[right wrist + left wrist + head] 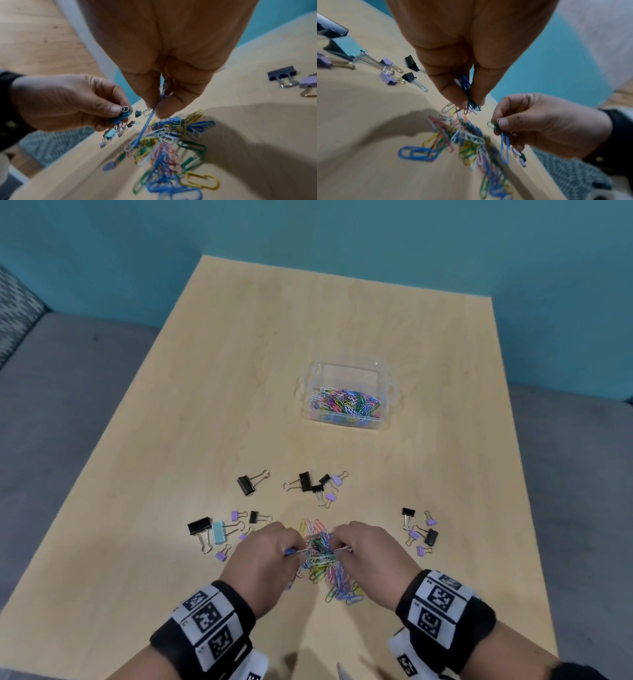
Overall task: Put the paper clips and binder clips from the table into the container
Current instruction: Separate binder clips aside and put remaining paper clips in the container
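Note:
A heap of coloured paper clips [325, 563] lies on the table near its front edge, between my two hands. My left hand [274, 553] pinches a small bunch of blue and green clips [467, 93] just above the heap. My right hand [363, 549] pinches a few clips too, a light blue one [145, 127] dangling from its fingertips. The clear plastic container [346, 392] stands farther back, right of centre, holding many coloured paper clips. Black, purple and light blue binder clips [308, 484] lie scattered around the heap.
Binder clips lie in groups to the left [212, 532], behind, and to the right [421, 529] of the hands. The wooden table [239, 371] stretches bare around the container. Grey floor and a teal wall surround the table.

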The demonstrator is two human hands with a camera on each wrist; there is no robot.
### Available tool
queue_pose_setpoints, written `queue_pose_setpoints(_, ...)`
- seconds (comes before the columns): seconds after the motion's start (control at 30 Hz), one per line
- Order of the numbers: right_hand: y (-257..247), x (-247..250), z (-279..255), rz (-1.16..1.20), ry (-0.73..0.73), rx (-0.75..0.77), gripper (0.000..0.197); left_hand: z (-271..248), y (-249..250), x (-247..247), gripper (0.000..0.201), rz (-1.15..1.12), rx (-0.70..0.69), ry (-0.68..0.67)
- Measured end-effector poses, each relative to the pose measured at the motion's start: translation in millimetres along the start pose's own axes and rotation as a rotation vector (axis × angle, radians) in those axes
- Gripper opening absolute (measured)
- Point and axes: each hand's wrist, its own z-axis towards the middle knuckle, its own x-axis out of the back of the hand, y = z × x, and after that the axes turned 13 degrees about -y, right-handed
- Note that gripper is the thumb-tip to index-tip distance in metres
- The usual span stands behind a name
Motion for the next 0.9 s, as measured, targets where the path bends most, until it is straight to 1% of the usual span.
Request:
queue_pose_setpoints(0.03, -0.7, 4.5, -1.7, 0.096, -0.018, -0.009, 0.013, 0.0, 1.3, 6.2, 0.004, -0.043, 0.004, -0.026)
queue_pose_setpoints(0.07, -1.6, 9.9, -3.0, 0.200, -0.035, -0.025, 0.013, 0.7, 2.4, 12.2, 0.007, -0.109, 0.005, -0.050)
queue_pose_setpoints(0.13, -1.1, 22.4, -1.9, 0.385, -0.049, -0.062, 0.014, 5.0, 6.6, 26.5, 0.011, -0.336, 0.001, -0.083)
queue_pose_setpoints(0.2, 2.1, 39.8, 4.1, 0.530, -0.026, -0.054, 0.012, 14.7, 15.6, 45.1, 0.007, -0.551, -0.033, -0.103)
queue_pose_setpoints(0.23, 3.3, 50.7, 9.2, 0.595, -0.002, -0.033, 0.012, 22.8, 20.8, 55.1, 0.008, -0.609, -0.061, -0.097)
queue_pose_setpoints(0.3, 4.6, 77.8, 24.1, 0.710, 0.084, 0.009, 0.014, 47.2, 34.0, 75.7, 0.009, -0.662, -0.091, -0.052)
queue_pose_setpoints(0.37, 8.6, 108.4, 47.4, 0.809, 0.229, 0.028, 0.020, 81.7, 47.2, 96.7, 0.007, -0.675, -0.098, 0.047)
queue_pose_setpoints(0.43, 13.8, 138.8, 73.9, 0.850, 0.371, 0.008, 0.023, 120.4, 60.8, 115.8, 0.010, -0.682, -0.104, 0.161)
queue_pose_setpoints(0.5, 14.6, 165.2, 96.0, 0.826, 0.474, -0.031, 0.025, 154.5, 75.3, 129.9, 0.015, -0.649, -0.112, 0.232)
queue_pose_setpoints(0.53, 14.2, 175.7, 104.3, 0.821, 0.501, -0.045, 0.024, 167.8, 81.1, 133.9, 0.017, -0.626, -0.114, 0.246)
queue_pose_setpoints(0.57, 12.9, 183.4, 110.9, 0.828, 0.507, -0.052, 0.022, 178.0, 85.2, 136.0, 0.017, -0.605, -0.114, 0.243)
queue_pose_setpoints(0.63, 11.0, 192.3, 115.6, 0.781, 0.450, -0.086, 0.007, 187.8, 86.0, 135.8, 0.006, -0.548, -0.082, 0.207)
queue_pose_setpoints(0.67, 11.0, 194.4, 113.9, 0.673, 0.429, -0.124, 0.016, 186.4, 81.9, 135.1, 0.005, -0.490, -0.053, 0.192)
queue_pose_setpoints(0.7, 12.7, 193.7, 109.1, 0.529, 0.417, -0.155, 0.029, 181.8, 75.2, 133.7, 0.010, -0.408, -0.022, 0.185)
queue_pose_setpoints(0.73, 13.4, 189.6, 98.7, 0.384, 0.415, -0.172, 0.038, 174.0, 66.4, 131.2, 0.013, -0.317, 0.002, 0.188)
queue_pose_setpoints(0.8, 14.0, 165.7, 69.7, 0.148, 0.413, -0.173, 0.040, 146.8, 50.1, 122.1, 0.022, -0.165, 0.025, 0.212)
queue_pose_setpoints(0.83, 14.4, 147.1, 54.0, 0.072, 0.395, -0.147, 0.040, 128.7, 42.7, 114.4, 0.027, -0.110, 0.027, 0.212)
queue_pose_setpoints(0.87, 14.5, 126.2, 38.7, 0.020, 0.343, -0.120, 0.042, 109.2, 35.7, 103.5, 0.030, -0.058, 0.029, 0.189)
queue_pose_setpoints(0.9, 14.6, 102.6, 23.6, -0.027, 0.258, -0.093, 0.045, 88.9, 29.0, 89.7, 0.033, -0.003, 0.031, 0.144)
